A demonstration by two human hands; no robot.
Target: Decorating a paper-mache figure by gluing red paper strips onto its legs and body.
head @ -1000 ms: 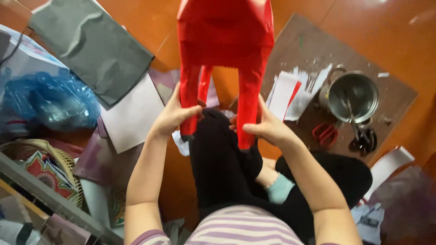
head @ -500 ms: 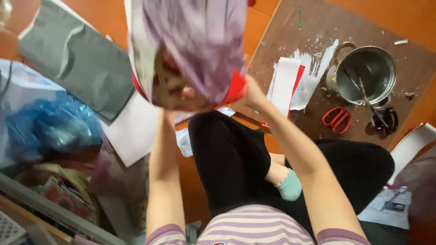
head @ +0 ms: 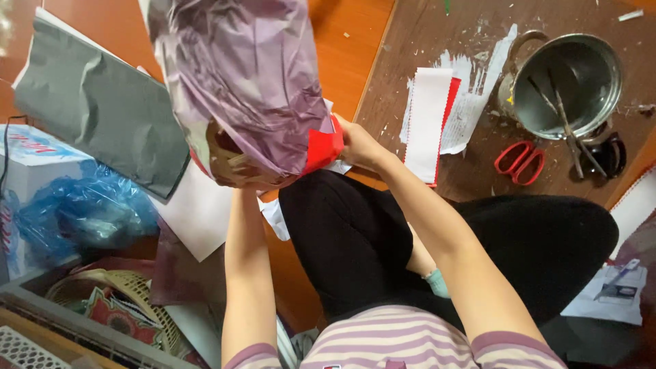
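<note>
I hold a large paper form [head: 246, 89] up close to the camera; it is covered in crinkled purple tissue with red paper showing at its lower edge. My right hand [head: 359, 145] grips its red lower right corner. My left hand is hidden behind the form; only the left forearm [head: 249, 273] shows, rising up under it. I sit cross-legged in black trousers [head: 355, 246] on an orange floor.
A brown board [head: 437, 41] ahead holds a metal pot [head: 567, 82] with sticks, red scissors [head: 521, 162], and white and red paper strips [head: 430, 123]. A grey paper sheet [head: 102, 109], a blue plastic bag [head: 82, 212] and a woven basket [head: 116, 301] lie at left.
The red form, first held by its two legs, has been turned and lifted toward the camera, so its purple-covered side now faces me. The view has shifted slightly.
</note>
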